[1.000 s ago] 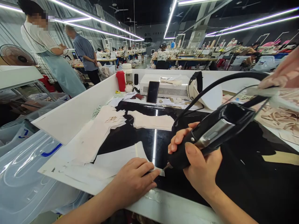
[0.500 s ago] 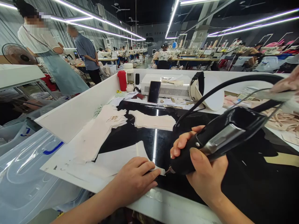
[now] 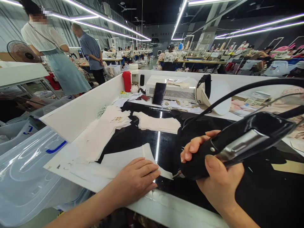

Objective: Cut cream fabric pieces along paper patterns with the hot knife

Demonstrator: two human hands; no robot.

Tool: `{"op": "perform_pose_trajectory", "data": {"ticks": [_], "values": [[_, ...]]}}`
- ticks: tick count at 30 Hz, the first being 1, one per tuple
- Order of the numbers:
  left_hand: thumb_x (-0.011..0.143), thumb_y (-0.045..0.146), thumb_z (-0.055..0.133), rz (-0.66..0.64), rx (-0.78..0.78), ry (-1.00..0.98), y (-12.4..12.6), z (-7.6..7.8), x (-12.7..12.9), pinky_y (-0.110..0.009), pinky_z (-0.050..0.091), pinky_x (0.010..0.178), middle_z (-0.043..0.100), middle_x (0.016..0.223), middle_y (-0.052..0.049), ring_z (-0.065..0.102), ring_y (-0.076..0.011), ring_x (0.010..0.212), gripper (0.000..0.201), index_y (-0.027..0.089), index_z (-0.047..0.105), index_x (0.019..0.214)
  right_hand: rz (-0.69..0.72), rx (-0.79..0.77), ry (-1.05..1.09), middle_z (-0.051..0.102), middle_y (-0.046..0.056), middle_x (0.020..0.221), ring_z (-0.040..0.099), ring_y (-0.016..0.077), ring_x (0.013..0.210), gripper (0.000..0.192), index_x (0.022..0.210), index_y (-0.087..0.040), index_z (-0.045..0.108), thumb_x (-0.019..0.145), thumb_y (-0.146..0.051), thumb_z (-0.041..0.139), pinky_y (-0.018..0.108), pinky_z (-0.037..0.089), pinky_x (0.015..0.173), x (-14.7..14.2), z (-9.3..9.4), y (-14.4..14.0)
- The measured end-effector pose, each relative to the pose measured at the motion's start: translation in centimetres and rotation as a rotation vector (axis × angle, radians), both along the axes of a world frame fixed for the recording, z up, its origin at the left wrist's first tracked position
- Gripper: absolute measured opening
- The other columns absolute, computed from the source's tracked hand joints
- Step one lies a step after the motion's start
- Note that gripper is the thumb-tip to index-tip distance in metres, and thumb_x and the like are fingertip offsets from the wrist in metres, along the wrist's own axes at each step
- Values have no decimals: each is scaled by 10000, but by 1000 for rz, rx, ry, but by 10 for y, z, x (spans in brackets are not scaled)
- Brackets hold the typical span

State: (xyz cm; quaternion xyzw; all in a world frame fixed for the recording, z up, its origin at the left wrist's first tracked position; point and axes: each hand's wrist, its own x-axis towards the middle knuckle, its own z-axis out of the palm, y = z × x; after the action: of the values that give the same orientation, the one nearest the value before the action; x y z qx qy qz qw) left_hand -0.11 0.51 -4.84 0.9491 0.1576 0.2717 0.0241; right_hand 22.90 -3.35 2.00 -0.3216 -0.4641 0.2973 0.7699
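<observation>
My left hand lies flat, fingers together, on a pale fabric piece at the near edge of the glossy black tabletop. My right hand grips a black corded hand tool with a metal plate on its body. The tool's small tip rests at the right corner of the fabric piece, just beside my left fingertips. A black cable arcs from the tool over the table.
More pale fabric pieces lie mid-table. A white box machine, phone, red bottle and tape roll stand at the back. White side walls border the bench; clear plastic bins sit left. Two people stand far left.
My right hand and the tool have shifted right along the fabric's edge. My left hand has flattened a little on the piece. The other hand at the upper right is gone from view.
</observation>
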Motion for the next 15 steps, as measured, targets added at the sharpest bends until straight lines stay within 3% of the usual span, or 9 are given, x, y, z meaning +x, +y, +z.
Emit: {"op": "perform_pose_trajectory", "data": {"ticks": [15], "values": [[1162, 329, 670, 14, -40, 17, -1, -6, 5, -416, 593, 1197, 807, 1306, -111, 763, -240, 1235, 275, 155, 718, 1368, 9, -17, 51, 700, -25, 780, 664, 177, 584, 431, 1129, -284, 738, 824, -417, 1013, 300, 617, 499, 1, 10, 1]]}}
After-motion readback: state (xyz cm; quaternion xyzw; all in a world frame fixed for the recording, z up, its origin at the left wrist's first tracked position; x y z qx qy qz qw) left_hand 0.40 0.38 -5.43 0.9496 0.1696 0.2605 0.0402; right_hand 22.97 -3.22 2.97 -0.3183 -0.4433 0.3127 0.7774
